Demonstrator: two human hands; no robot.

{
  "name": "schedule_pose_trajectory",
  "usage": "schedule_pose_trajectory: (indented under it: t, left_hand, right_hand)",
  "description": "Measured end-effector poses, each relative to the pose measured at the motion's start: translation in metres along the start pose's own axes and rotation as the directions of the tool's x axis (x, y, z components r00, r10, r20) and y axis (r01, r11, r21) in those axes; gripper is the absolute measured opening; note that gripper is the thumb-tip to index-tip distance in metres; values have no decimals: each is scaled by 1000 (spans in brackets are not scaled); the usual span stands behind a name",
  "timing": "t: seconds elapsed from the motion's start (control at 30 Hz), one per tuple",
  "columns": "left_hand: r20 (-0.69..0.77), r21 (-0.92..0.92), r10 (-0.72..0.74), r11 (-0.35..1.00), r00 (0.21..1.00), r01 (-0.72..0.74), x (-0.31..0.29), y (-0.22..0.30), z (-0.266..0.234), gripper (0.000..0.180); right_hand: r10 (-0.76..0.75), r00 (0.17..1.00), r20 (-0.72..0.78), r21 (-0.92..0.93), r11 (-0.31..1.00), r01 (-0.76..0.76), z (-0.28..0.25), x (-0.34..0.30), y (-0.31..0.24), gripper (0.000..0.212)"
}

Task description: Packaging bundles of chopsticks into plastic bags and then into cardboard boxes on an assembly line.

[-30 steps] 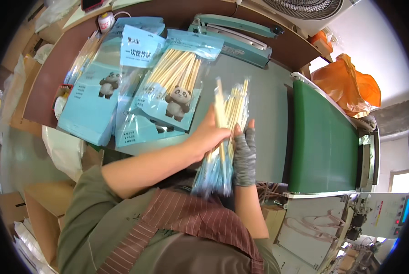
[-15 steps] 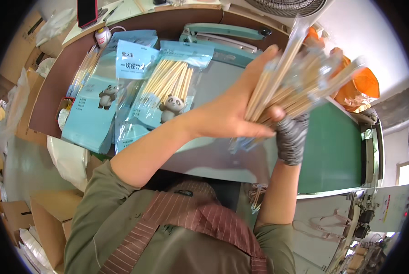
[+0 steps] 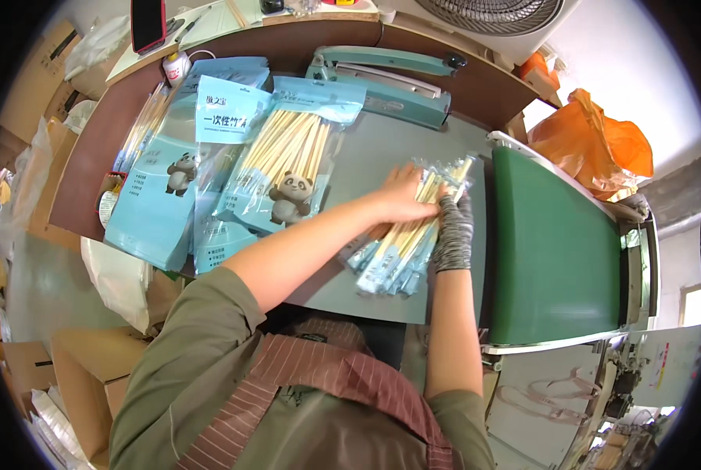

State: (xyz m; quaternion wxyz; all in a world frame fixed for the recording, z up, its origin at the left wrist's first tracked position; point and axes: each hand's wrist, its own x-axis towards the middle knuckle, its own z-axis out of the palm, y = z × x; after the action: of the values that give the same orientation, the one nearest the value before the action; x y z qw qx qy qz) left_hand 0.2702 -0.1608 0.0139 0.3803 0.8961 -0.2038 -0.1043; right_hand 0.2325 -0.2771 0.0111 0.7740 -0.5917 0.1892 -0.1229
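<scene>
A bundle of bamboo chopsticks in clear, blue-printed wrappers (image 3: 401,254) is squeezed between my two hands, tilted, low over the grey tabletop. My bare left hand (image 3: 403,196) closes on its upper left side, with some fingers hidden behind the sticks. On its right side presses my right hand (image 3: 454,231), in a grey striped glove that leaves the thumb tip bare. Left of my hands lies a clear and blue bag filled with chopsticks (image 3: 291,145), with a panda printed on it. Beside it a flat blue bag (image 3: 233,106) overlaps a stack of blue bags (image 3: 158,184).
A teal bag sealer (image 3: 389,90) stands at the back of the grey table (image 3: 456,129). Right of the table runs a green conveyor belt (image 3: 562,251), with an orange plastic bag (image 3: 589,145) behind it. Several wrapped chopsticks (image 3: 143,125) stand at the far left. A cardboard box (image 3: 92,360) sits lower left.
Both hands have brought the chopstick bundle down and left, from raised over the belt's far end to low over the grey table. The sticks, fanned before, are now closer together.
</scene>
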Motion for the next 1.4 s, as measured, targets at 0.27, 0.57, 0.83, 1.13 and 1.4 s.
schedule_pose_trajectory:
  t: [0.27,0.57,0.83,1.13,1.4]
  left_hand:
    - [-194,-430,220,857,956,-284,-71,-4,2,98]
    - [-566,-306,535,570,627,-762,-85,34,-51,117]
    - [-325,-503,479,642,815,-578,-121,9,-40,79]
    - [391,-919,252,163,885,360,-215,-2,-5,63]
    - [-225,15,-20,1000,974,24,-270,-36,-58,57]
  right_hand:
    - [318,821,475,198,870,-451,-12,-46,4,52]
    - [-289,793,536,90,954,287,20,-63,-70,70]
    - [-332,866,374,49,939,339,-21,-101,-29,61]
    - [-28,797,603,59,998,-9,21,-145,-47,64]
    - [249,401,882,-1,850,-526,4,-125,11,31]
